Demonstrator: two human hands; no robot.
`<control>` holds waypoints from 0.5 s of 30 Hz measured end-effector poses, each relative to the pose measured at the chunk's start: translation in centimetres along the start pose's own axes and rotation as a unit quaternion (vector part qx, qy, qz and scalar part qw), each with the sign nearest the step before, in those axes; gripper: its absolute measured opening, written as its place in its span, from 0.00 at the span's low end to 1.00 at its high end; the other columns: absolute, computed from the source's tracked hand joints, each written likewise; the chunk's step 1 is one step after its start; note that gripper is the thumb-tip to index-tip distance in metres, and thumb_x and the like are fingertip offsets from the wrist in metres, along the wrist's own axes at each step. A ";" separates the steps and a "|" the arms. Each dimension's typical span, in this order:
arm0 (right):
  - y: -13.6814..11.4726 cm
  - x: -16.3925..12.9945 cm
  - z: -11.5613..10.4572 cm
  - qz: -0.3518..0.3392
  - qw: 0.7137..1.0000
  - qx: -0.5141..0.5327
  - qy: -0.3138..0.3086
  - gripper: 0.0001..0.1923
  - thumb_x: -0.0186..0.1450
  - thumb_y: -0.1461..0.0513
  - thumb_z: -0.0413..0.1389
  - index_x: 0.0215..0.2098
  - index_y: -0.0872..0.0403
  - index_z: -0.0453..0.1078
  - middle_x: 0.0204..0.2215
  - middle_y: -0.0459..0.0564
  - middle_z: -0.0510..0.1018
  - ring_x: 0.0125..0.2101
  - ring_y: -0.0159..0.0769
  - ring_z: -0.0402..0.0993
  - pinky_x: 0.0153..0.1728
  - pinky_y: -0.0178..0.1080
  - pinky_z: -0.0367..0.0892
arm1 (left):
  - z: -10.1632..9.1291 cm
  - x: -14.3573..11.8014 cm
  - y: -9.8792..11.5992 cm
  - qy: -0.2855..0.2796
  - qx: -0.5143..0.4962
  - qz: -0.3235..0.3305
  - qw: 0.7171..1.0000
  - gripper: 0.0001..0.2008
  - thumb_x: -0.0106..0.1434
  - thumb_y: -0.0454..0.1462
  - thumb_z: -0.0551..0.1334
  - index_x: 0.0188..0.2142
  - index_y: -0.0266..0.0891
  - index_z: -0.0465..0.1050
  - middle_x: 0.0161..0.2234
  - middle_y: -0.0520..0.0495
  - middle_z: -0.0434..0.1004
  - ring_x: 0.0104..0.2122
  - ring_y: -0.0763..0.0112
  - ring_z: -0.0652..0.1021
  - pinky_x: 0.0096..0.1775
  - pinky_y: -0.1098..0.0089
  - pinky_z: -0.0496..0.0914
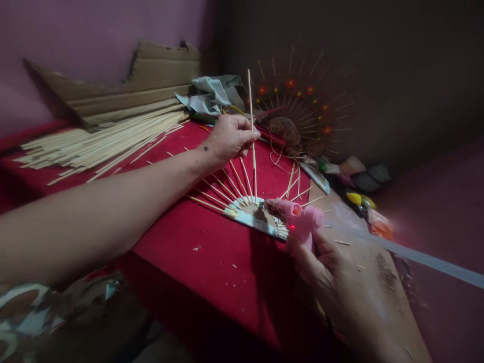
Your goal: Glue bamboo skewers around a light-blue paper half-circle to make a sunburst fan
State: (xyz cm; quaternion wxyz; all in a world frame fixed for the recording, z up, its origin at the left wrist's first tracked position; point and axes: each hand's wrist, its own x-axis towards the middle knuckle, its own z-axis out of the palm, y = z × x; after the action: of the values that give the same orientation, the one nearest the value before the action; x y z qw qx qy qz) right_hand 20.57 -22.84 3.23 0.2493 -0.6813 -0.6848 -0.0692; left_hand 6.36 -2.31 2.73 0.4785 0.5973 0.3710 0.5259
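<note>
Worktop (pixel 212 272) under red cloth has a front edge that slants down to the right, with a broad open stretch along it and a brown strip on the right side. Cardboard (pixel 166 70) stands by the far left corner, behind spread thin wooden sticks (pixel 109 138). A flowered, spoked ornament (pixel 290 83) rises at the far edge. The left forearm (pixel 124 212) reaches in over the left edge, raised; the left hand (pixel 231 136) pinches an upright stick (pixel 249 96) between thumb and fingers. The right hand (pixel 321 264), coming from the front right, grips a pink glue gun (pixel 310 224), nozzle close to the semicircular base (pixel 237 215), which lies toward the worktop's right side, sticks radiating from it. A translucent glue stick (pixel 423 259) trails from the gun rightward. Pale scraps (pixel 195 248) dot the cloth.
</note>
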 end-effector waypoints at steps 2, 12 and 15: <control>0.0 -0.1 0.0 0.001 1.000 -0.008 0.008 0.23 0.71 0.53 0.43 0.42 0.48 0.81 0.19 0.48 0.74 0.20 0.35 0.70 0.17 0.34 0.59 | 0.0 0.0 0.0 -0.003 0.003 0.002 1.000 0.12 0.61 0.26 0.61 0.23 0.36 0.66 0.16 0.56 0.65 0.13 0.80 0.65 0.18 0.74 0.55; 0.6 -0.7 0.1 0.035 0.996 0.085 -0.008 0.19 0.68 0.54 0.48 0.25 0.49 0.76 0.11 0.43 0.64 0.14 0.31 0.61 0.14 0.32 0.57 | 0.1 -0.1 0.1 -0.001 0.016 0.005 1.000 0.12 0.61 0.26 0.61 0.22 0.36 0.66 0.15 0.56 0.65 0.13 0.81 0.65 0.18 0.75 0.56; 0.5 -0.6 -0.1 0.040 0.997 0.069 -0.006 0.23 0.69 0.53 0.47 0.22 0.48 0.75 0.08 0.40 0.53 0.12 0.31 0.56 0.13 0.33 0.55 | 0.1 -0.1 0.1 -0.005 0.015 0.007 1.000 0.12 0.61 0.26 0.61 0.22 0.36 0.66 0.15 0.56 0.65 0.13 0.81 0.66 0.18 0.75 0.57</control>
State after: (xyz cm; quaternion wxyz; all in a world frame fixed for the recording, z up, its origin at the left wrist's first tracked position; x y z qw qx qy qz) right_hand 21.09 -23.37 2.96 0.2935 -0.6899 -0.6617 -0.0077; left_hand 6.39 -2.41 2.80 0.4679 0.6099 0.3722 0.5202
